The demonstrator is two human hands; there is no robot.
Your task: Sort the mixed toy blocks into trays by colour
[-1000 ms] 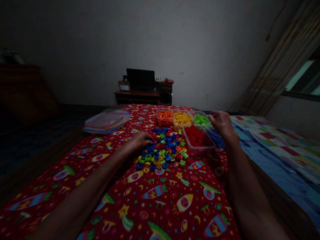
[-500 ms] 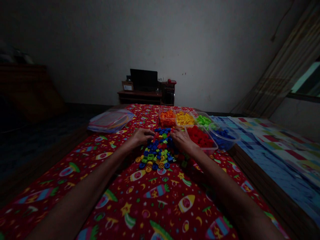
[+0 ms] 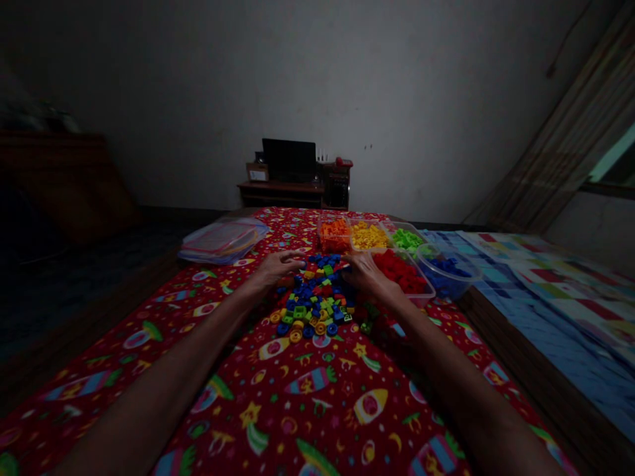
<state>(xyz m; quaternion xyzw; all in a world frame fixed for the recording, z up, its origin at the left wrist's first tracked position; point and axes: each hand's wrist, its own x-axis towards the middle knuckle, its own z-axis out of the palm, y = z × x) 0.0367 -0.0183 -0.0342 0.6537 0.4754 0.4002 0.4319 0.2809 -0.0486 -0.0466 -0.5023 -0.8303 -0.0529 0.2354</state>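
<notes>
A loose pile of toy building bricks (image 3: 312,305) in blue, green, yellow, red and orange lies on the patterned red cloth (image 3: 317,403). My left hand (image 3: 278,268) hovers at the left side of the pile, thumb and fingers apart, with nothing visible between them. At the right side of the pile is my right hand (image 3: 366,272), its fingers bent down toward the bricks. Those fingertips are dark and partly hidden, so I cannot tell whether they hold a brick. Right beside this hand stands a clear container of red bricks (image 3: 401,274).
Behind the pile stand clear containers of orange bricks (image 3: 335,235), yellow bricks (image 3: 370,235) and green bricks (image 3: 407,240). A round tub of blue bricks (image 3: 449,271) is at the right. Stacked clear lids (image 3: 223,239) lie at the left. Farther back is a black monitor (image 3: 289,158).
My left hand has drawn slightly left, away from the pile's middle. My right hand has shifted slightly right, its fingers dipping lower. The whole view has moved a little.
</notes>
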